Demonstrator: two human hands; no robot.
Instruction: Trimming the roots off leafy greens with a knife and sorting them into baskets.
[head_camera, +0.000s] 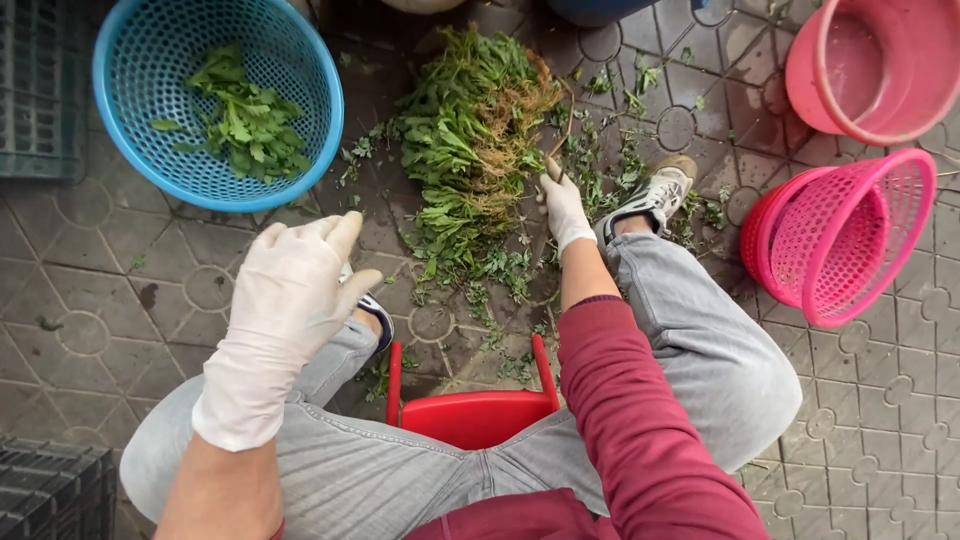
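A heap of leafy green herbs with pale roots (468, 140) lies on the paved ground ahead of my knees. My right hand (562, 205), in a white glove, reaches down to the heap's right edge and touches the stems there; whether it grips any is unclear. My left hand (290, 290), also gloved, hovers above my left knee with fingers apart and nothing in it. A blue mesh basket (130, 120) at the upper left holds picked green leaves (245, 120).
A pink mesh basket (850, 240) lies tilted at the right, a pink bucket (870, 70) behind it. I sit on a red stool (470, 410). Dark plastic crates (40, 90) stand at the left. Loose leaves litter the tiles near my shoe (655, 195).
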